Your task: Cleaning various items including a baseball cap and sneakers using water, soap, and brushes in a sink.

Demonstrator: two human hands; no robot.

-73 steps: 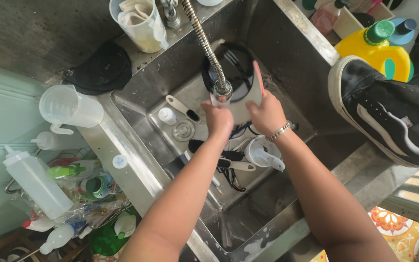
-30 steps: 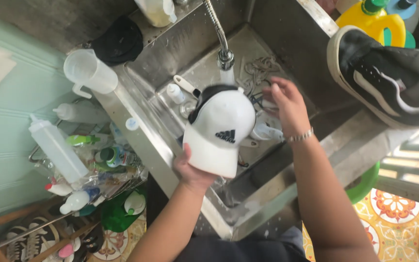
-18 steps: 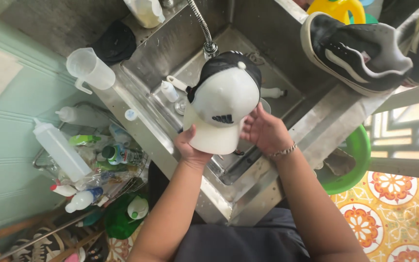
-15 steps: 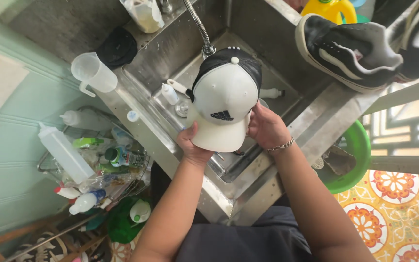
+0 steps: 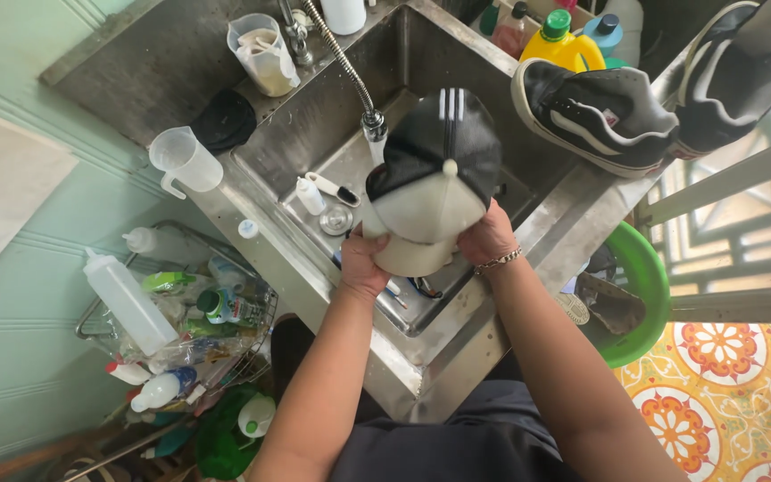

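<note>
We hold the black-and-white fabric cap [image 5: 435,178] above the stainless steel sink [image 5: 314,125], below the flexible metal faucet [image 5: 350,71]. Left hand [image 5: 363,263] fingers and right hand [image 5: 485,236] fingers are closed on the cap's near brim.

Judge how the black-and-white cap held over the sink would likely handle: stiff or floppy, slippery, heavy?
The cap keeps its domed crown while the left hand and right hand grip its brim end, so it probably holds shape. Being fabric, it likely grips easily. If it is wet from the sink, it may be heavier and sag.
</note>
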